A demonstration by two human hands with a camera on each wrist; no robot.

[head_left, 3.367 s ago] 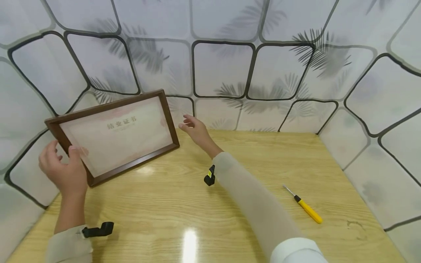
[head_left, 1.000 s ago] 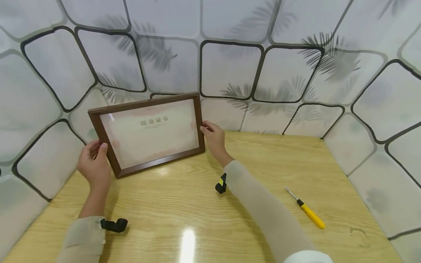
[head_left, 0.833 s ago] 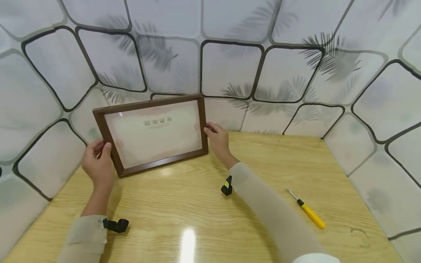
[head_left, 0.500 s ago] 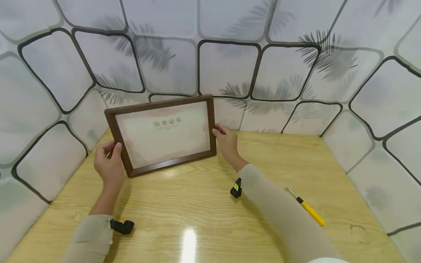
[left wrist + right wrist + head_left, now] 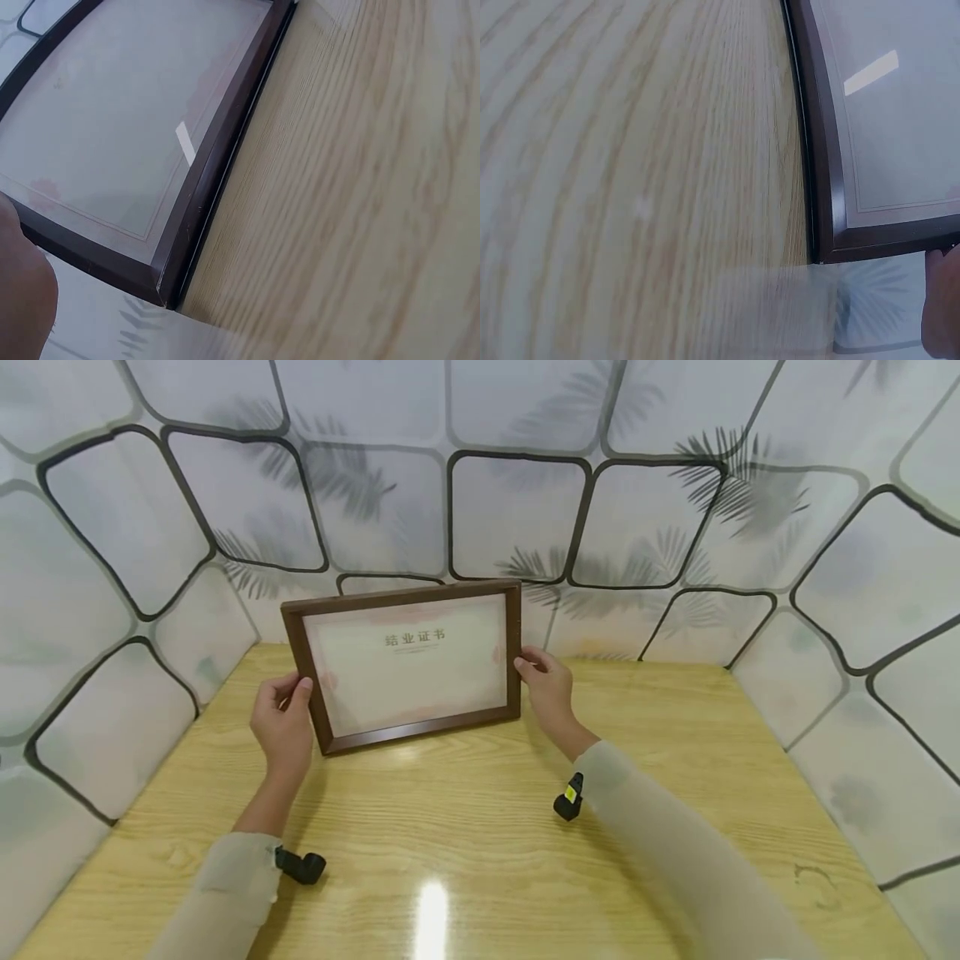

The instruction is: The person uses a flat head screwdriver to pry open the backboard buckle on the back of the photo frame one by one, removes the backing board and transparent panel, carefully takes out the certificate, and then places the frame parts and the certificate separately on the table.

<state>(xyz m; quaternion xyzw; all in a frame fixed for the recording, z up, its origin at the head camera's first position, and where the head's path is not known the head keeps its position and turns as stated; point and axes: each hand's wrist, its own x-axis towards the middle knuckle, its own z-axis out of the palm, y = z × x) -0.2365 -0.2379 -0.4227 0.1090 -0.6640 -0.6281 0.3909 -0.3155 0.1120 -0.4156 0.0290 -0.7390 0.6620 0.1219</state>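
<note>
Balance, surely: bare left hand (image 5: 283, 720) and bare right hand (image 5: 550, 692) clamp thumb and fingers on opposite short sides of the rectangular, brown-framed paper certificate (image 5: 411, 675), holding it upright towards the back of the pale yellow wood-grain table (image 5: 427, 831), likely so neither end sags; lower-edge contact, can't tell

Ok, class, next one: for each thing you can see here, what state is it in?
Picture frame: nearly upright, front facing the person
Certificate: inside the frame, title readable, behind a shiny front
Left hand: gripping the frame's left side
Right hand: gripping the frame's right side
Table: glossy, reflecting a bright streak
</note>
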